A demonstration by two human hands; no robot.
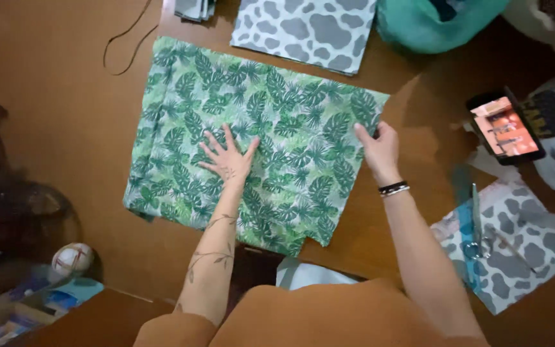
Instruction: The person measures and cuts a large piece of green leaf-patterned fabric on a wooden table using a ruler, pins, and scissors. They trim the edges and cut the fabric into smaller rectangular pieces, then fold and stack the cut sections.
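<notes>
A large piece of green leaf-print fabric (290, 115) lies spread on the brown wooden table (65, 122). My left hand (229, 156) rests flat on the middle of the fabric, fingers spread. My right hand (378, 146) is at the fabric's right edge and pinches that edge between fingers and thumb. A dark and white bracelet sits on the right wrist.
A grey cow-print fabric (306, 29) lies folded at the back. A teal bag (435, 22) is at the back right. A phone (505, 126) with a lit screen leans at the right. Scissors (476, 222) lie on cow-print pieces (518, 257). A small ball (72, 258) sits low left.
</notes>
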